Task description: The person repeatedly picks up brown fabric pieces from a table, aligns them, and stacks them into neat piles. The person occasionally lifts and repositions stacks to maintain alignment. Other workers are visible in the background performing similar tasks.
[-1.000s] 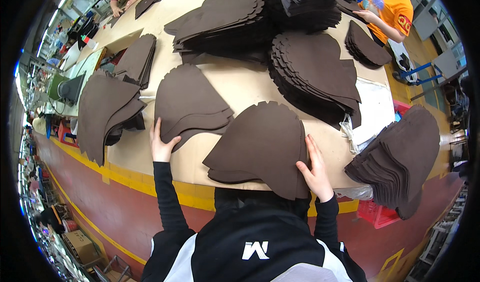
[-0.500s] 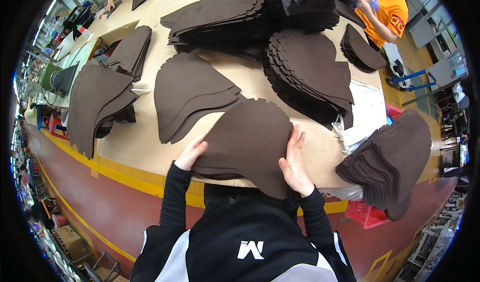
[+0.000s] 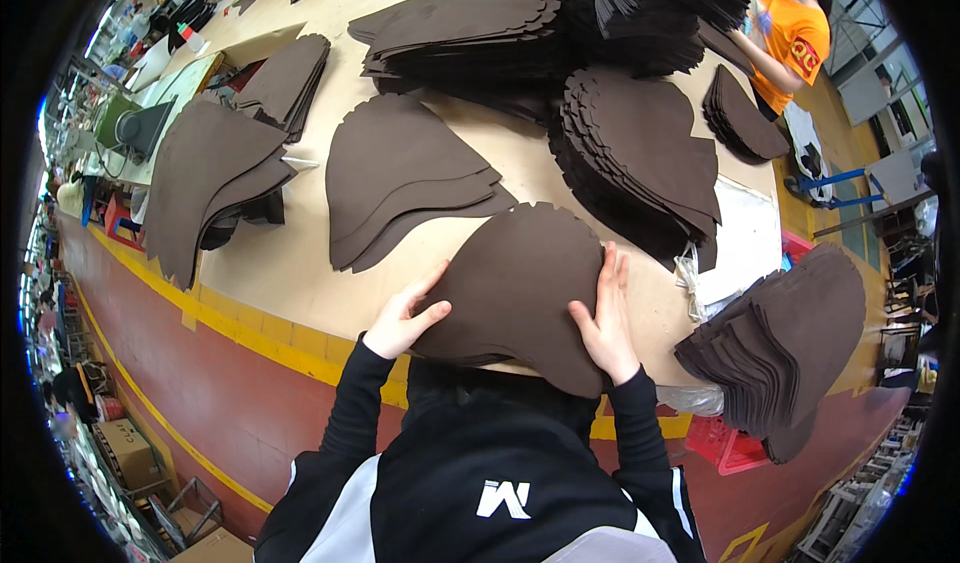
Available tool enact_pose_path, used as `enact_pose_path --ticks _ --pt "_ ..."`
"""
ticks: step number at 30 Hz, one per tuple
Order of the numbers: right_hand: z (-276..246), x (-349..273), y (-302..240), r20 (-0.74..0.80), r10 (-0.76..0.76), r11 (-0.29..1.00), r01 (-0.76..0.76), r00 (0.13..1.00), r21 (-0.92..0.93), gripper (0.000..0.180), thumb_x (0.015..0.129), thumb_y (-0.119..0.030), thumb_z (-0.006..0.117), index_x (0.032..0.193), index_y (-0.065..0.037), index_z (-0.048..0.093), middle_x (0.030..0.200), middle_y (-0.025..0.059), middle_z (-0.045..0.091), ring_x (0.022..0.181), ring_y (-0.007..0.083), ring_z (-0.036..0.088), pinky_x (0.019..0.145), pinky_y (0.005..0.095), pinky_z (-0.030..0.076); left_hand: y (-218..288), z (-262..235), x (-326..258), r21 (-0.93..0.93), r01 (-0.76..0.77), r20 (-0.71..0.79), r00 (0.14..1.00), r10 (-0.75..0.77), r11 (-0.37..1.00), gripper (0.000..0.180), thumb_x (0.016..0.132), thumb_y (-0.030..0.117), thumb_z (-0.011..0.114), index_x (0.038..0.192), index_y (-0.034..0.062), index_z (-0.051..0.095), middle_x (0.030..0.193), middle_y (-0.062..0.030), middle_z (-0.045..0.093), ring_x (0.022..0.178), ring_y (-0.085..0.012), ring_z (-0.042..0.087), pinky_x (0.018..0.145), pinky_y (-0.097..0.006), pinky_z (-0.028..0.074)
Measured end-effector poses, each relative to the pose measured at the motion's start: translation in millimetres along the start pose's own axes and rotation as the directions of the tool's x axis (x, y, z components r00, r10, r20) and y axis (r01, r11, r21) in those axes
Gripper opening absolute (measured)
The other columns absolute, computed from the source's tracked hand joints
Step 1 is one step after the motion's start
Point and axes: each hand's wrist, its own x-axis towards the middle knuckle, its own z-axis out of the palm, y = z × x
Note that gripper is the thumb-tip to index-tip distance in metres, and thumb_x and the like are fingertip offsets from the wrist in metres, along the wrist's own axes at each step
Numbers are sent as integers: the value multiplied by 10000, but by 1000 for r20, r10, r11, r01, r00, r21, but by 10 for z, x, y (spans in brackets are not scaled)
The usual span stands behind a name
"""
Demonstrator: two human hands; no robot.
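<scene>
At the table's near edge lies a small stack of dark brown cut panels, rounded and notched at the far side, curving to a lobe near me. My left hand grips its left edge, thumb on top and fingers stretched along the side. Against the right edge, my right hand presses with long straight fingers and its thumb over the top. The stack's layers lie nearly flush, with thin edges showing at the near left. Just beyond is a fanned set of similar panels.
Taller panel stacks stand at the back, right of centre and left. Another panel pile overhangs the right corner above a red crate. A person in orange is at the far right.
My left hand has shifted on the left edge, its fingers now reaching farther along it. The stack's lower layers stick out less at the near left. The whole view has shifted slightly.
</scene>
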Motion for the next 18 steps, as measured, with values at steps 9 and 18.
enact_pose_path --ticks 9,18 --pt "-157 -116 -753 453 -524 785 615 721 -71 677 926 -452 616 1512 -169 431 1579 80 397 1466 280 349 1212 495 212 -87 -62 -83 81 59 -236 971 -39 995 264 998 127 629 1208 -32 627 942 3 631 855 -62 557 817 -213 464" --pt "-135 930 -259 317 -418 748 521 851 -412 569 1006 -429 501 1519 -194 423 1562 31 432 1438 213 402 1197 464 268 -202 -46 -26 145 50 -282 959 -7 988 257 997 117 626 1202 -37 611 955 -37 670 922 -79 596 851 -237 484"
